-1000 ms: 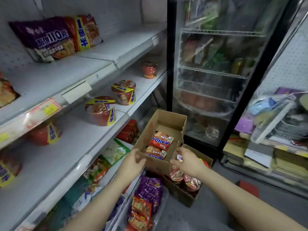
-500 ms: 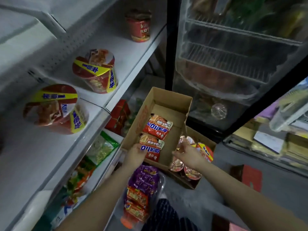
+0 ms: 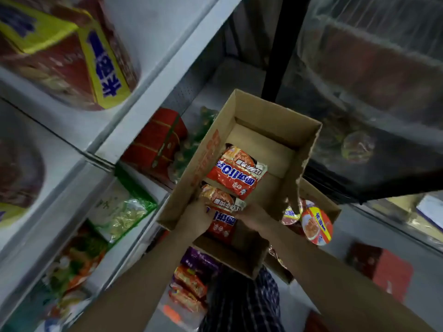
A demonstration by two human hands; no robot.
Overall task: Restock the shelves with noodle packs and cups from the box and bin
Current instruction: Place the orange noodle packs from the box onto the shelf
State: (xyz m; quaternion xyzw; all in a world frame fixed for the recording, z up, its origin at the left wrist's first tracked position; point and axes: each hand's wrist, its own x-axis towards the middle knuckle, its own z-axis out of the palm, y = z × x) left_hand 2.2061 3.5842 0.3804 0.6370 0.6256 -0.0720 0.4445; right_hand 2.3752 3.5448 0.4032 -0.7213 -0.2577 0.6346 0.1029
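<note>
White shelves (image 3: 163, 75) flank a cardboard box (image 3: 282, 116); left hand (image 3: 195, 218) and right hand (image 3: 254, 215) grip its noodle pack (image 3: 221, 212).

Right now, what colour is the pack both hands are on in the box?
Orange-red with blue lettering; the pack shows best in the head view.

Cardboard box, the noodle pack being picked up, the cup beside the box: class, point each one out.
Cardboard box (image 3: 282, 121): head view, far inner wall.
Noodle pack (image 3: 219, 200): head view, upper wrapper, between both hands.
Noodle cup (image 3: 316, 224): head view, lid.
</note>
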